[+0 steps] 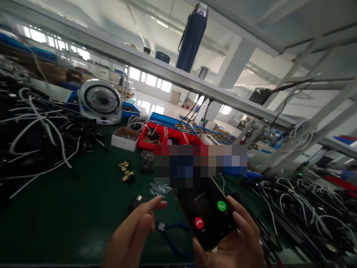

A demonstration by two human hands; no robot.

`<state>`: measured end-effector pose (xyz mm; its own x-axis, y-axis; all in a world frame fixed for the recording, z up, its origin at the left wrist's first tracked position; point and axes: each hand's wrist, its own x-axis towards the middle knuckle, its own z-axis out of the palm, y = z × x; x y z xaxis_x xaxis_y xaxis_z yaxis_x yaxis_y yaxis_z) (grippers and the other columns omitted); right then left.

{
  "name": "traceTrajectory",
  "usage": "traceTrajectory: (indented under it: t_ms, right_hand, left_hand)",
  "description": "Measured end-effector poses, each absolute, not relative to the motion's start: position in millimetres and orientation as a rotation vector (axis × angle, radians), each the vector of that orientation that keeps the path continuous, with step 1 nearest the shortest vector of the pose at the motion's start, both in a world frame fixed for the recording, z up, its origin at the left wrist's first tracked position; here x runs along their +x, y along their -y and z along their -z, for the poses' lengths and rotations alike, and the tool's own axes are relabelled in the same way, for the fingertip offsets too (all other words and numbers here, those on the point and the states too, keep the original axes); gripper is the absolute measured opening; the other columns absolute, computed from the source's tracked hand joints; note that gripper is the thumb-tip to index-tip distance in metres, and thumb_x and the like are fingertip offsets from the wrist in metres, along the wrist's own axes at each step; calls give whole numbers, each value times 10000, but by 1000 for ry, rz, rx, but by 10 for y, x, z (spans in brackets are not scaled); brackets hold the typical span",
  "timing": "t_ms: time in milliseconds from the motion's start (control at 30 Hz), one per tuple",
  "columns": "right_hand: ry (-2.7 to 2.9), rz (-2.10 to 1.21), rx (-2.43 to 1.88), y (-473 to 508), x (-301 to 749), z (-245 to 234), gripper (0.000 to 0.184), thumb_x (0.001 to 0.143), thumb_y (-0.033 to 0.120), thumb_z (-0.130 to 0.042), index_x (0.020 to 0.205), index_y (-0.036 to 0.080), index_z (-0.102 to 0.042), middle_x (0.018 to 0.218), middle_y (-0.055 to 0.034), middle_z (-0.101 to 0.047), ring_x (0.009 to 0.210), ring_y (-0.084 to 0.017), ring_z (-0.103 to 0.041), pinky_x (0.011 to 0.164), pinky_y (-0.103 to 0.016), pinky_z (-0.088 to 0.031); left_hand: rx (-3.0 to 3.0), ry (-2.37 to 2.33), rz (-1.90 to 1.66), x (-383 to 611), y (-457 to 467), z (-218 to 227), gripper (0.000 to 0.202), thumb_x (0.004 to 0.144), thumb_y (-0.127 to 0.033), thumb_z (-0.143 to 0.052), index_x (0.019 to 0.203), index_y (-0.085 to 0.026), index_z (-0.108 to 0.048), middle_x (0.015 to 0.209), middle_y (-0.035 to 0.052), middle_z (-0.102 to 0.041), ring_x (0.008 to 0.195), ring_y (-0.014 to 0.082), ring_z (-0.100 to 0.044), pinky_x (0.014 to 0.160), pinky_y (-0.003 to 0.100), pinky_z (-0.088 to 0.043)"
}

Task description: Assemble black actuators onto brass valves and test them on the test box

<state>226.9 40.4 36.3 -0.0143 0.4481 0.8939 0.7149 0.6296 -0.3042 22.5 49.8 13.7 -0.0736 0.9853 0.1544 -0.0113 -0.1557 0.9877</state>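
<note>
My right hand [240, 242] is closed around a smartphone [208, 216], tilted over the green bench. Its lit screen shows a red and a green call button, and its upper part is blurred out. Left of the phone, my left hand [136, 223] has its index finger stretched toward the screen, apart from it, holding nothing. Blue-handled pliers [174, 236] lie on the bench between the hands, partly hidden. Beyond my left fingertips is a small heap of metal clips [159, 189]. A dark round part [137, 203] sits beside that hand.
Brass fittings [127, 175] lie farther back, near a white box [125, 138] and a red bin [152, 137] of brass parts. A white fan [100, 100] stands at the rear. Cable piles [41, 123] flank the bench. A blue bottle [192, 39] stands on the overhead shelf.
</note>
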Motion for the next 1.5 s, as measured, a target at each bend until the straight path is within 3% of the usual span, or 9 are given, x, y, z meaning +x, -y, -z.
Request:
traceTrajectory:
  t_ms: [167, 300, 367, 500, 633, 733, 833, 1233, 1500]
  right_hand:
    - [1620, 50, -1064, -115, 2006, -24, 921, 735, 336, -802, 1481, 427, -268, 1439, -112, -368, 1265, -433, -447, 883, -653, -544]
    - [1628, -307, -1055, -107, 2041, 15, 926, 786, 495, -766, 1529, 404, -220, 1427, -126, -429, 1192, -391, -556, 822, -535, -607]
    - [1608, -607, -944, -145, 2055, -7, 838, 849, 654, -616, 1539, 356, -246, 1408, -132, -479, 1143, -356, -612, 771, -453, -629]
    - [1490, -988, -941, -148, 1958, -61, 676, 966, 685, -283, 1529, 313, -325, 1482, -89, -469, 1327, -327, -489, 1007, -474, -526]
    - [1530, -763, -1137, -40, 1837, -86, 714, 947, 680, -406, 1537, 282, -338, 1568, -50, -353, 1446, -318, -293, 1162, -491, -350]
    - [1499, -722, -1135, 12, 1804, -76, 721, 951, 677, -410, 1547, 284, -305, 1551, -51, -387, 1421, -313, -345, 1066, -428, -485]
    - [1460, -784, -1096, 14, 1803, -65, 726, 940, 689, -431, 1535, 288, -318, 1487, -68, -480, 1345, -317, -465, 939, -383, -580]
    - [1436, -785, -1102, 68, 1754, -77, 760, 920, 710, -435, 1539, 294, -289, 1476, -76, -493, 1329, -327, -482, 865, -365, -617]
    - [1495, -683, -1118, 89, 1690, -140, 748, 940, 672, -391, 1560, 281, -245, 1434, -69, -540, 1321, -307, -496, 887, -368, -610]
  left_hand:
    - [1088, -903, -1329, 381, -412, -326, 458, 949, -558, -458, 761, -189, -653, 652, 10, -546, 609, 133, -501, 591, 217, -466]
    - [1045, -952, -1377, 382, -440, -282, 417, 957, -539, -461, 848, -188, -658, 639, -10, -517, 583, 125, -486, 553, 208, -435]
    - [1074, -1031, -1397, 354, -464, -269, 410, 952, -536, -472, 915, -187, -683, 630, -13, -531, 573, 129, -498, 534, 206, -434]
    - [1118, -1185, -1389, 329, -474, -252, 414, 951, -530, -472, 1074, -210, -703, 831, 15, -677, 723, 148, -590, 679, 200, -497]
    - [1189, -1248, -1303, 355, -423, -242, 447, 965, -527, -435, 1146, -212, -696, 881, 17, -710, 696, 146, -575, 706, 211, -494]
    - [1175, -1279, -1252, 367, -391, -238, 476, 975, -530, -406, 1194, -204, -675, 879, 16, -712, 652, 141, -558, 655, 213, -483]
    - [1159, -1275, -1256, 365, -386, -223, 487, 975, -538, -402, 1215, -204, -663, 977, 28, -718, 775, 155, -608, 727, 212, -494]
    - [1264, -1313, -1259, 346, -318, -228, 477, 993, -509, -383, 1256, -212, -648, 828, -8, -697, 553, 112, -435, 702, 195, -499]
    - [1308, -1295, -1283, 349, -329, -212, 448, 1006, -481, -377, 1275, -243, -644, 1040, -10, -743, 691, 104, -592, 782, 163, -514]
